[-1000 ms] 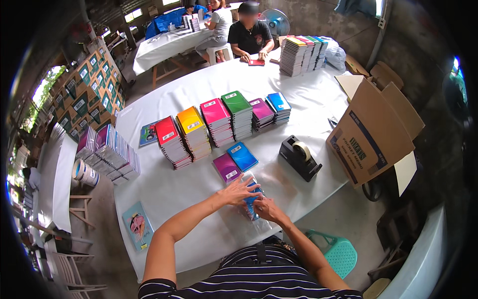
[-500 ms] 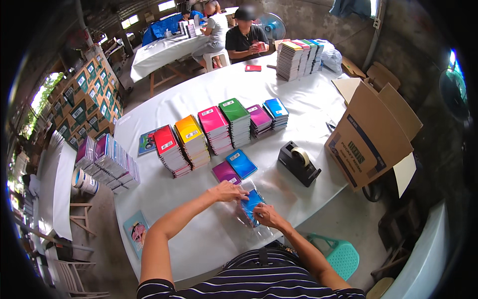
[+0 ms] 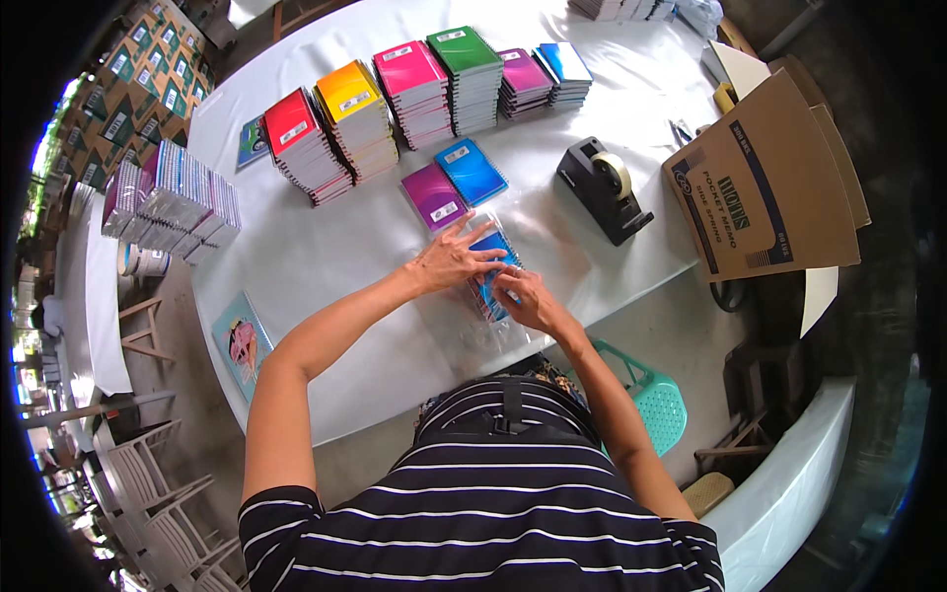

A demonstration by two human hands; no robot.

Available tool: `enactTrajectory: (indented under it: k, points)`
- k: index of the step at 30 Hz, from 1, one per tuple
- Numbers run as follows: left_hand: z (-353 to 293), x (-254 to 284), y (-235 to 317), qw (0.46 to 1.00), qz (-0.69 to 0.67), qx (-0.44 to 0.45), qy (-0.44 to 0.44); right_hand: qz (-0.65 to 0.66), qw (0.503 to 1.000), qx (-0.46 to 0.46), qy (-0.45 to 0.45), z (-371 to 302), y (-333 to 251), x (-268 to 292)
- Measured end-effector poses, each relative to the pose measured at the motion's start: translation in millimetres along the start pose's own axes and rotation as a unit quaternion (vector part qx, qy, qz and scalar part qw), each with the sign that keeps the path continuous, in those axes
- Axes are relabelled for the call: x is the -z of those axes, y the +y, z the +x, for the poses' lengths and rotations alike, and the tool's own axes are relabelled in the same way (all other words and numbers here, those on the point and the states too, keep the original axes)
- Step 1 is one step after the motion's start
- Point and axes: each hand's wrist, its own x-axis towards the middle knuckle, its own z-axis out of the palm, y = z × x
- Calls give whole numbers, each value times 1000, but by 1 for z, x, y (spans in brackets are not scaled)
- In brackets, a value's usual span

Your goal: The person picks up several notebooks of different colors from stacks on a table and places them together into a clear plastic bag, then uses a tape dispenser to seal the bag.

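Observation:
A stack of spiral notebooks with a blue cover [image 3: 492, 247] lies in front of me inside a loose clear plastic wrapper [image 3: 490, 335]. My left hand [image 3: 454, 260] rests on its top part, fingers spread out over the cover. Curled at the wrapper's right side, my right hand [image 3: 533, 299] has its thumb and fingers pinched together on the film. The fingertips partly hide what they grip. Just beyond lie a purple notebook [image 3: 432, 197] and another blue notebook [image 3: 475, 173], side by side.
A black tape dispenser [image 3: 602, 192] stands to the right, near an open cardboard box [image 3: 760, 192]. Across the back run stacks of red [image 3: 293, 123], yellow [image 3: 347, 94], pink [image 3: 409, 64] and green notebooks [image 3: 462, 47]. Wrapped bundles [image 3: 178, 202] stand left; a green stool [image 3: 659, 414] is below the table edge.
The view has tilted downward, so the table sits higher and the people opposite are out of sight. My left hand has spread its fingers over the blue notebook; my right fingers have curled in.

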Motion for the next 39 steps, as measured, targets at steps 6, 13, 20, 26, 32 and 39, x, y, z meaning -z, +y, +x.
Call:
enactTrajectory:
  k: [6,13,20,26,32,39]
  points:
    - [-6,8,9,998,-32,40,36,-3,998,14,-60,-12,8,40]
    - [-2,9,13,994,-19,70,87,-152,979,40,-127,-11,17,31]
    - [1,7,15,990,-34,100,96,-181,967,19,-176,-7,11,33]
    - [6,0,15,985,-38,129,108,-160,973,26,-164,-4,10,32]
    - [8,-3,14,985,-35,132,102,-159,974,22,-158,-2,9,30]
    - [9,0,16,983,-40,165,73,-165,971,26,-169,-4,14,29]
